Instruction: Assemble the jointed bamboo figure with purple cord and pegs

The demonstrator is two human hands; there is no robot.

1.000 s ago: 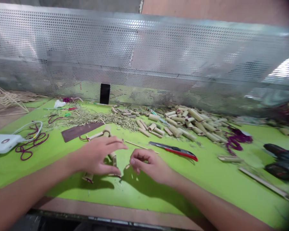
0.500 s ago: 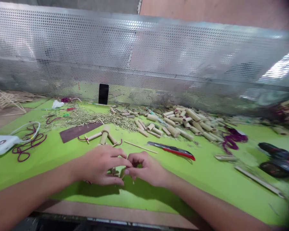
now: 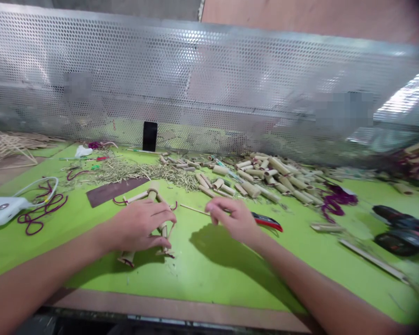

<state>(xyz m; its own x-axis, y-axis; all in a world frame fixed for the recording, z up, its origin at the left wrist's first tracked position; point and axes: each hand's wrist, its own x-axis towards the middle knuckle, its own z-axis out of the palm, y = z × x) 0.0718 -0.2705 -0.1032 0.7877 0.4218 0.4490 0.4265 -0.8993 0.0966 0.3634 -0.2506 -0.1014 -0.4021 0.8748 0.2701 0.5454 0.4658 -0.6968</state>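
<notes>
My left hand (image 3: 139,225) lies over a small frame of bamboo tubes (image 3: 152,190) tied with red cord, fingers wrapped around its middle pieces near the front of the green table (image 3: 209,265). My right hand (image 3: 232,218) hovers further back, fingers curled in a loose pinch just above a thin bamboo stick (image 3: 194,209). I cannot tell whether it grips the stick. Right behind that hand lies a red-and-black utility knife (image 3: 268,222).
A pile of cut bamboo tubes (image 3: 265,174) and a strip of shavings (image 3: 136,172) lie mid-table. Purple cord (image 3: 337,201), a black power tool (image 3: 400,228), a white power bank (image 3: 2,208), a brown strip (image 3: 115,190), a black phone (image 3: 150,136) and a perforated metal screen (image 3: 209,93) surround them.
My right hand has left the bamboo frame and moved back and to the right, toward the thin stick and knife. My left hand stays on the frame.
</notes>
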